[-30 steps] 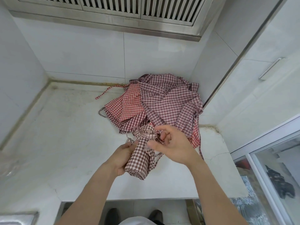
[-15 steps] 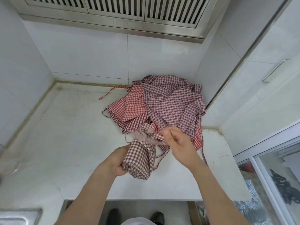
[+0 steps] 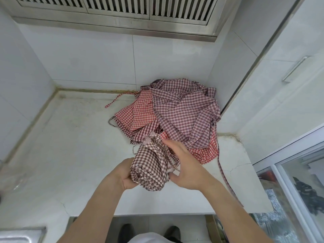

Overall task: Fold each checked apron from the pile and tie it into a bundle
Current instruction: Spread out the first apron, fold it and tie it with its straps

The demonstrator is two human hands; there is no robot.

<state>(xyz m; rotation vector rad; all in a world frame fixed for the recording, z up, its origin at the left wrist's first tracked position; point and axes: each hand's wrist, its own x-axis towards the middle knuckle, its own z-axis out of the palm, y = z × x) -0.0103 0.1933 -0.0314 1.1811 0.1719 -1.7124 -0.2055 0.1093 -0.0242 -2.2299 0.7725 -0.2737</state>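
One apron is rolled into a bundle near the worktop's front edge, tie apparently unfinished; the pile at 1 o'clock waits. The bundle's long axis runs 12 to 6. The left hand has its grip clamped on the bundle; the right hand rests spread against its side.

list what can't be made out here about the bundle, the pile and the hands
- Head view: whether the bundle is knotted; the right hand covers its strap side.
- Left hand: fingers hidden under the bundle.
- How many aprons are in the pile; they overlap.
- Right hand's fingertips: motion-blurred.
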